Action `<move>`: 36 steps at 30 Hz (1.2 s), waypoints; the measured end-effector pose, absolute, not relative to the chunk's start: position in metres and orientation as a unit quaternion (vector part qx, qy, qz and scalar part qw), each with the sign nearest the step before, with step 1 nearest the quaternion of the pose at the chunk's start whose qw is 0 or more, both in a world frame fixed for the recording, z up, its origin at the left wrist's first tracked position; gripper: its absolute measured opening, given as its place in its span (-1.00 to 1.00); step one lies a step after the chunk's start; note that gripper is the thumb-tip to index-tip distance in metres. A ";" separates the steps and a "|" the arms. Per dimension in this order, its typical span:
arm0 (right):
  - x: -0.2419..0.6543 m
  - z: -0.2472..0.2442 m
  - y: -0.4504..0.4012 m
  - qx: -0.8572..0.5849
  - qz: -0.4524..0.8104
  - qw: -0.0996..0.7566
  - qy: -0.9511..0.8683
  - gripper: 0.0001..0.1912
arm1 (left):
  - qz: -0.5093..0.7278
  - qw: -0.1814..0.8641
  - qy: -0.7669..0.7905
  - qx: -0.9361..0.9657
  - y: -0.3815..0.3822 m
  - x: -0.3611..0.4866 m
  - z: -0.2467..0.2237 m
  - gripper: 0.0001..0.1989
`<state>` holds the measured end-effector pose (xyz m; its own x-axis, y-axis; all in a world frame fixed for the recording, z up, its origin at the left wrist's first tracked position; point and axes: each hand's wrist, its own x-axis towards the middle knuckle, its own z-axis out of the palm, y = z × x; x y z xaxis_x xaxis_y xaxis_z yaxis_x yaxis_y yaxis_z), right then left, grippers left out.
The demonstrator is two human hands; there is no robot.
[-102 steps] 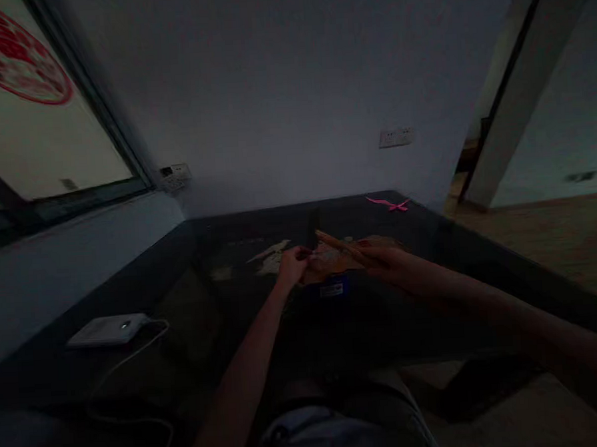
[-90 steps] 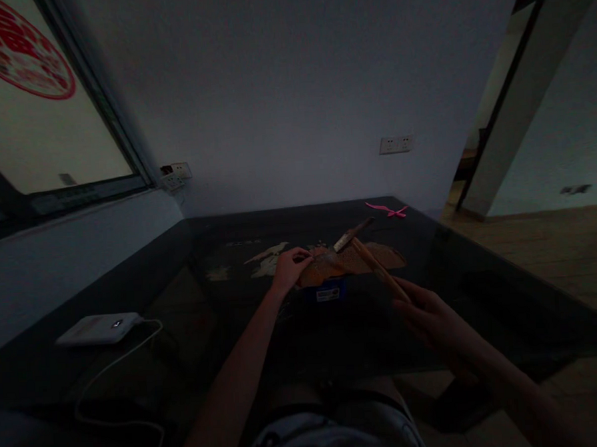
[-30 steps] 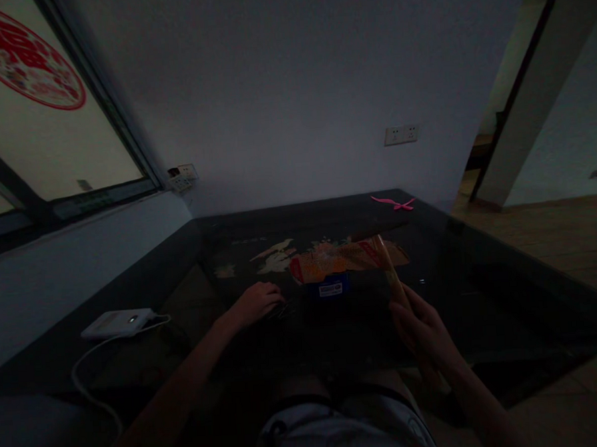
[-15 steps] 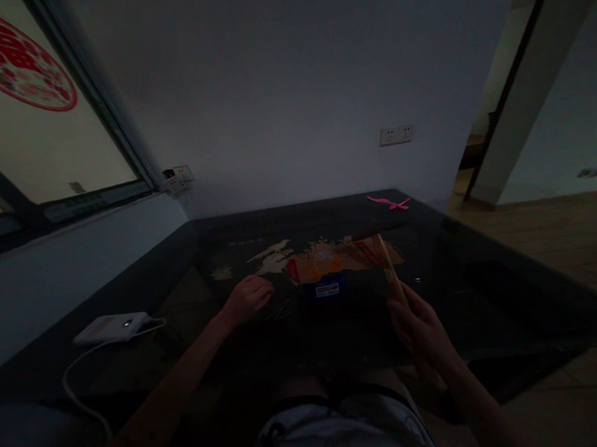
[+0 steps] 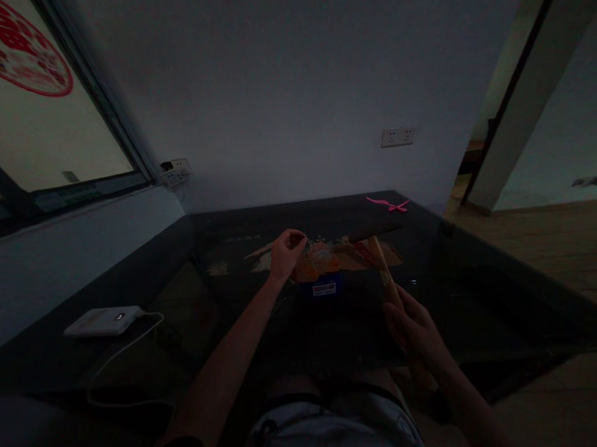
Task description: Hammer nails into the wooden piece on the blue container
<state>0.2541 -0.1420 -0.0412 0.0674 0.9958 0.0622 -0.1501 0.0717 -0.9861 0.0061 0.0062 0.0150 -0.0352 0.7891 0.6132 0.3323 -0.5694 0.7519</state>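
My right hand (image 5: 412, 324) is wrapped round the wooden handle of a hammer-like tool (image 5: 385, 269), whose dark head is raised at the right end of a patterned orange-brown piece (image 5: 350, 255). That piece lies across a blue box (image 5: 324, 287) with a white label. Over the left end of the piece is my left hand (image 5: 286, 252), thumb and fingertips pinched together; anything between them is too small and dark to make out. Some thin shiny bits (image 5: 279, 306) lie on the dark table (image 5: 364, 333) below my left wrist.
A white power bank (image 5: 103, 322) with a cable lies at the table's left. Pink strips (image 5: 388, 203) lie near the back edge. Wall sockets (image 5: 397, 137) are on the wall behind. Below the front edge, my lap shows.
My left hand has moved up and right from the tabletop to the left end of the patterned piece. My right hand still holds the tool, nearly in place. The view has shifted slightly.
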 end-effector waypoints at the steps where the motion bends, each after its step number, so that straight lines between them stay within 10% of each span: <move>1: 0.254 -0.041 -0.142 -0.460 0.506 0.568 -0.459 -0.32 | 0.576 0.196 0.427 0.669 0.008 0.008 0.013 -0.90; 18: 0.250 -0.036 -0.144 -0.475 0.487 0.568 -0.463 -0.39 | 0.495 0.195 0.446 0.720 0.009 0.007 -0.001 -0.95; 36: 0.244 0.088 -0.112 -0.465 0.363 0.287 -0.755 -0.49 | 0.472 0.199 0.488 0.706 0.010 0.008 -0.006 -0.92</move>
